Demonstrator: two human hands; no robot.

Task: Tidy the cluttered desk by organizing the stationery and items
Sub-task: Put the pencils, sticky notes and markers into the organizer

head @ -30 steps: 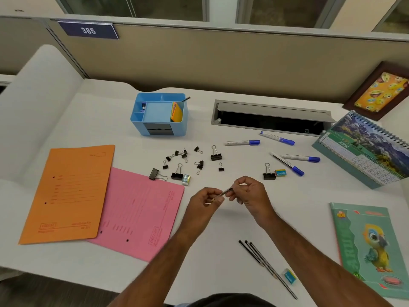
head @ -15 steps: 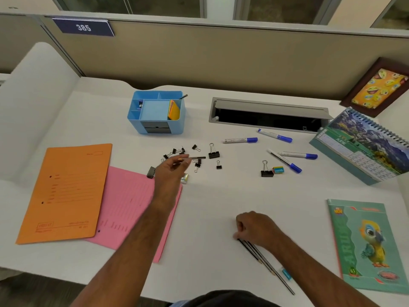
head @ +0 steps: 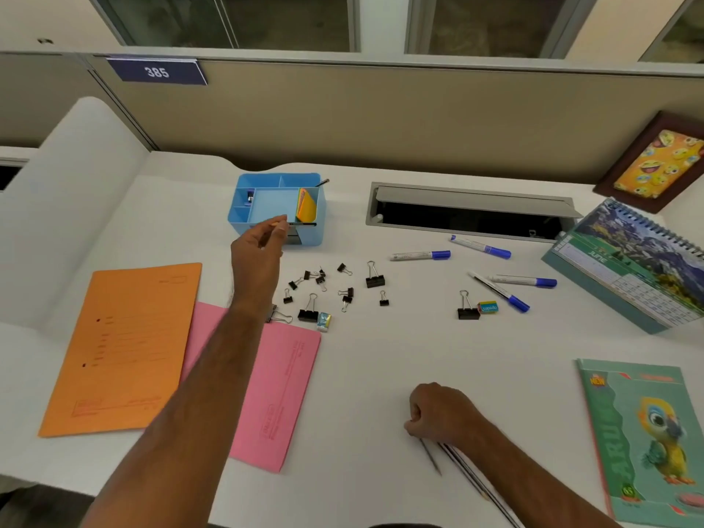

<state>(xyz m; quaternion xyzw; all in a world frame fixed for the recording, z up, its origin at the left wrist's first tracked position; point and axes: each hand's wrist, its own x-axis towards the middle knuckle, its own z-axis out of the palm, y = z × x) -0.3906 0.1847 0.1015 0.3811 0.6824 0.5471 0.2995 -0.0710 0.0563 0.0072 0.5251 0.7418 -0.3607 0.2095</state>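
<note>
The left hand (head: pixel 263 238) is stretched out toward the back of the bench, thumb and fingertips pinched on a thin dark pencil (head: pixel 303 224) that lies level across the front rim of the blue organiser (head: pixel 316 222). The pencil has not gone in yet; its tip points toward the organiser's right end, where an orange and yellow pad (head: pixel 306 204) stands in a tall slot and another dark stick pokes out of the back right compartment. So the step in hand looks like stowing writing sticks one by one. The next move, I'd say, calls for tipping the pencil upright and dropping it into a tall compartment rather than the shallow tray, without knocking the light organiser backward.

Nearer the front edge, the right hand (head: pixel 438 413) rests fist-like on the bench (head: pixel 381 367), fingers curled over the top ends of the loose pencils (head: pixel 472 478) lying there; it seems to be picking out the next one, though I cannot tell how firm the hold is.

Farther out, a scatter of binder clips (head: pixel 375 280) sits mid-bench in front of the organiser, blue-capped markers (head: pixel 419 255) lie to the right of them, and two erasers, two folders, a calendar and a notebook wait unsorted.
</note>
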